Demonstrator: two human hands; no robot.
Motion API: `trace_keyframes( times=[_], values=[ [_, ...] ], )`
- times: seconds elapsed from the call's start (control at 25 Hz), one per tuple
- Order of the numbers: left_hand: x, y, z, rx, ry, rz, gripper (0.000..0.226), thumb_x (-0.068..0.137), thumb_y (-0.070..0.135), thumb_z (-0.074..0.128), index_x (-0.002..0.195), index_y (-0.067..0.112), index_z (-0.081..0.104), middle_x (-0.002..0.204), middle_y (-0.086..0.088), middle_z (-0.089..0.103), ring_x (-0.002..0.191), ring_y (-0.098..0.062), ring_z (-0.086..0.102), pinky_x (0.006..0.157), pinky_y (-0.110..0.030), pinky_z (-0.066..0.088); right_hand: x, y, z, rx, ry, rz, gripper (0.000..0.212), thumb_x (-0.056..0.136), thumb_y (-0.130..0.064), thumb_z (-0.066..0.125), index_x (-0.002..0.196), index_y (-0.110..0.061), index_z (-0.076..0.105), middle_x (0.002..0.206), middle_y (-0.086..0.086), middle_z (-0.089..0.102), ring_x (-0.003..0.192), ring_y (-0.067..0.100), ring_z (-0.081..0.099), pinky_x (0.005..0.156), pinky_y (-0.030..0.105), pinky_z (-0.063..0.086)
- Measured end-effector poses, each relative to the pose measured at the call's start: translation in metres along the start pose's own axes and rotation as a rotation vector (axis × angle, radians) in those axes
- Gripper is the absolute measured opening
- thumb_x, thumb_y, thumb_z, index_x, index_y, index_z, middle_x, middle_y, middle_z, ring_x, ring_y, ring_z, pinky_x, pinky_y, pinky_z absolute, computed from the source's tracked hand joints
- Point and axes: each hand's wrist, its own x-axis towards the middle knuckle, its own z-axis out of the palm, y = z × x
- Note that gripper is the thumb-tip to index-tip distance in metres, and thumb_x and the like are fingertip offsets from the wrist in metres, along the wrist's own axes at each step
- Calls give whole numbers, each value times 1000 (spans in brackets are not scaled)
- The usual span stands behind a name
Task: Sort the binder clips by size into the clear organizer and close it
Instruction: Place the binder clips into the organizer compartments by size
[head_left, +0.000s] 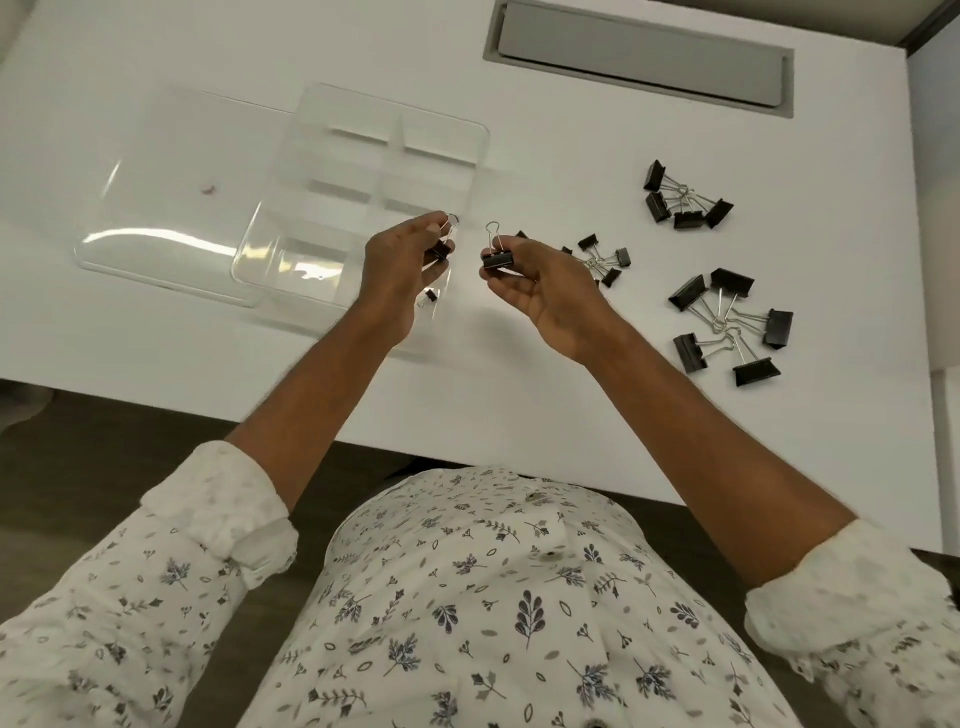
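Clip clusters (600, 260) crowd table (519, 389) right of organizer (374, 171).

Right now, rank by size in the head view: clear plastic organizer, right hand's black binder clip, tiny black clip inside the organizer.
Clear plastic organizer
Black binder clip in the right hand (nearer camera)
Tiny black clip in the organizer

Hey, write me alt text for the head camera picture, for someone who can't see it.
A person's left hand holds a black binder clip and the right hand a second clip, over a white desk beside an open clear organizer. One small clip lies inside it; three clip piles sit to the right.
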Motion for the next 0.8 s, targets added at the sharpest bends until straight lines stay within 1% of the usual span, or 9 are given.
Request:
trace_keyframes(
  times=[0.12, 0.24, 0.28, 0.36, 0.44, 0.64, 0.72, 0.8],
  values=[
    [31, 23, -17, 86, 10, -34, 14, 95, 24, 65, 95, 16, 76, 90, 0, 70, 90, -14, 67, 96, -31, 56, 24, -5, 34, -16, 19, -7, 16, 101, -14, 58, 108, -4, 67, 111, 15, 67, 102, 28, 67, 101, 34, 56],
    [56, 36, -32, 175, -4, -63, 23, 99, 35, 60, 94, 18, 75, 94, 2, 72, 90, -13, 66, 97, -29, 50, 41, -6, 61, -33, 33, -7, 17, 103, -20, 58, 109, -5, 66, 109, 13, 64, 105, 26, 62, 106, 36, 53],
    [61, 38, -36, 201, -17, -61, 29, 102, 38, 55, 96, 18, 74, 100, 2, 73, 94, -13, 66, 97, -29, 48, 44, -6, 66, -35, 38, -6, 19, 103, -21, 58, 113, -6, 65, 114, 12, 64, 110, 26, 62, 107, 36, 52],
    [67, 42, -43, 213, -68, -60, 38, 107, 42, 45, 102, 17, 74, 116, 0, 73, 110, -12, 66, 101, -28, 46, 46, -6, 75, -35, 57, -13, 27, 103, -23, 58, 125, -7, 62, 133, 12, 63, 127, 26, 57, 111, 36, 48],
    [72, 44, -47, 215, -104, -62, 41, 108, 43, 42, 106, 17, 73, 123, -1, 72, 119, -13, 65, 106, -28, 46, 45, -6, 78, -27, 95, -41, 32, 104, -21, 55, 133, -8, 59, 142, 12, 59, 135, 23, 53, 114, 35, 45],
    [72, 45, -41, 280, -146, -33, 31, 104, 44, 50, 102, 24, 74, 113, 6, 75, 110, -7, 69, 106, -30, 47, 34, 3, 58, -88, 196, -139, 35, 107, -18, 49, 139, -9, 58, 142, 5, 60, 135, 19, 53, 115, 33, 43],
    [67, 38, -32, 333, -178, 14, 29, 102, 44, 53, 104, 26, 75, 111, 9, 76, 108, -4, 70, 106, -33, 49, 26, 9, 40, -129, 242, -173, 33, 107, -16, 48, 138, -11, 60, 141, 4, 61, 135, 18, 54, 115, 32, 42],
    [56, 28, -19, 394, -231, 82, 28, 101, 43, 56, 110, 25, 76, 112, 10, 76, 107, -3, 70, 102, -32, 50, 14, 15, 17, -174, 287, -218, 32, 106, -13, 49, 135, -12, 62, 140, 4, 62, 135, 18, 54, 116, 32, 42]
  ],
)
